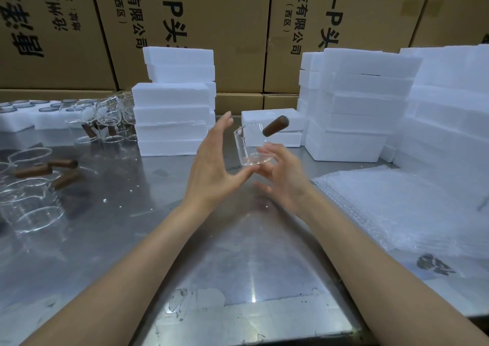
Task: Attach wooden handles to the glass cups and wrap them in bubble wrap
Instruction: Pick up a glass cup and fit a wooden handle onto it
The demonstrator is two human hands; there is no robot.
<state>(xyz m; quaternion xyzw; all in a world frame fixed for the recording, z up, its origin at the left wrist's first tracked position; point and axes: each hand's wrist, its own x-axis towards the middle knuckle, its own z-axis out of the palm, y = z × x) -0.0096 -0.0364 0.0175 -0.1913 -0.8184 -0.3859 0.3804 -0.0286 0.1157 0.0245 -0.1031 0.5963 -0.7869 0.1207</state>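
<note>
Both hands are raised above the scuffed steel tabletop (238,253), and between them sits a small clear glass cup (250,146) with a dark brown cylindrical wooden handle (275,125) already jutting up and to the right from its wall. My left hand (211,168) is spread, fingers straight, its thumb reaching under the cup's base; my right hand (283,176) has loosely parted fingers touching the base from the other side, so the cup seems cradled on fingertips rather than gripped, probably so it can be turned and the handle joint checked. The cup tilts, its pouring lip toward the left. Just right of my arms lies a flat stack of translucent bubble wrap sheets (397,208), close enough for the wrapping that I judge comes next. At the left edge lie more clear cups (31,205) and loose wooden handles (60,164), farther back a cluster of finished cups (105,123). Beyond stand stacks of white foam blocks (174,102), then brown printed cartons (198,15).
</note>
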